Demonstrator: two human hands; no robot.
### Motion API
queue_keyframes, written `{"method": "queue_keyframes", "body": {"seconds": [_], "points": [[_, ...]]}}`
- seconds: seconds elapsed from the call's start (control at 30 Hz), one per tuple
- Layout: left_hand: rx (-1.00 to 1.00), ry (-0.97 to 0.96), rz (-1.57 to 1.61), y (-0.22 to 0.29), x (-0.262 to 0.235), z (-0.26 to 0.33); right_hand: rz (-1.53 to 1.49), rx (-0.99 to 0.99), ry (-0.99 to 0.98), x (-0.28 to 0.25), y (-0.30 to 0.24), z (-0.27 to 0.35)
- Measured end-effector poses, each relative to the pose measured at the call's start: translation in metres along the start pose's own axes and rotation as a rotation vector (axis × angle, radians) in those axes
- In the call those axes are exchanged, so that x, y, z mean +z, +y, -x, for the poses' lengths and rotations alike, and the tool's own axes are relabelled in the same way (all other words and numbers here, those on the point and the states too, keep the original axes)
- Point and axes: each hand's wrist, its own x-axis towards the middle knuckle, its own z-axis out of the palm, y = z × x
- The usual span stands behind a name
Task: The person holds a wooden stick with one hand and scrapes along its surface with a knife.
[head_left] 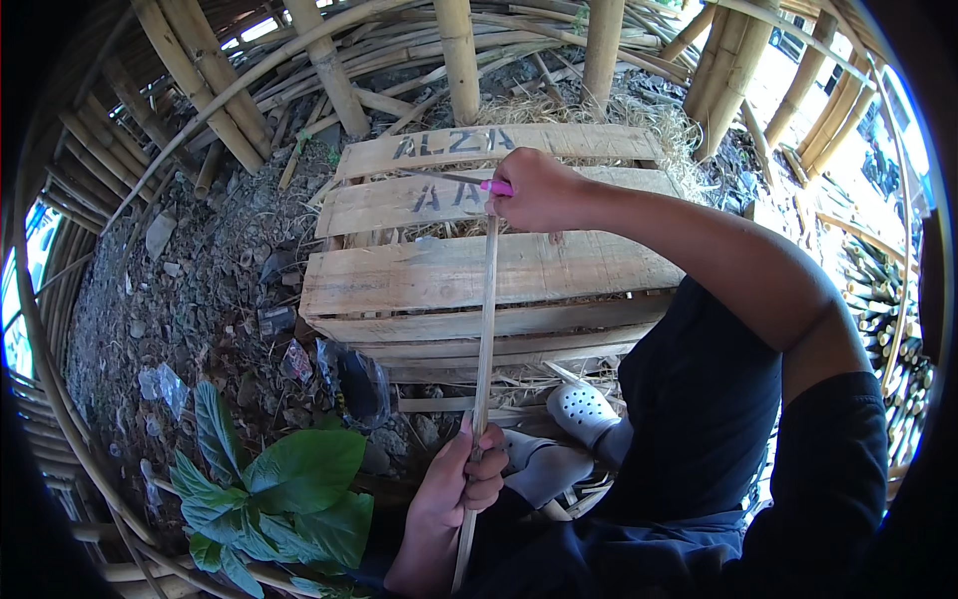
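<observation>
Bamboo poles (459, 60) ring a cramped work space, their ends cut off by the dark fisheye rim, with glare washing out detail at the upper right. Across the center lies a crate (399, 280) of pale, rough-grained wooden slats, its stenciled dark marks partly covered by the worker's right hand (534, 190). A cut-stem pile (893, 339), blurred by distance, fills the right edge, while a leafy plant (304, 469), broad and glossy green, hides part of the littered ground at the lower left. The right arm enters from the lower right, elbow bent and raised, forearm level over the slats, its fist closed around the pink handle of a thin-bladed knife (497, 188); the dull blade points left and is hard to make out against the wood. At lower center, the left hand (454, 479) wraps its curled fingers around a long, flat, straw-colored strip (486, 329), which runs from the bottom of the frame up to the right fist; whether that fist also pinches its upper end cannot be told. Gray perforated clogs (582, 411) show beside the crate, partly hidden by dark clothing.
</observation>
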Motion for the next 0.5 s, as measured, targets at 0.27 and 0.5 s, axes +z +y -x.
{"method": "queue_keyframes", "body": {"seconds": [0.27, 0.5], "points": [[0.032, 0.009, -0.032, 0.002, 0.000, 0.000, -0.290, 0.214, 0.082, 0.002, -0.008, 0.001], [-0.032, 0.036, -0.071, -0.006, 0.007, 0.004, -0.235, 0.189, 0.553, -0.046, 0.031, -0.023]]}}
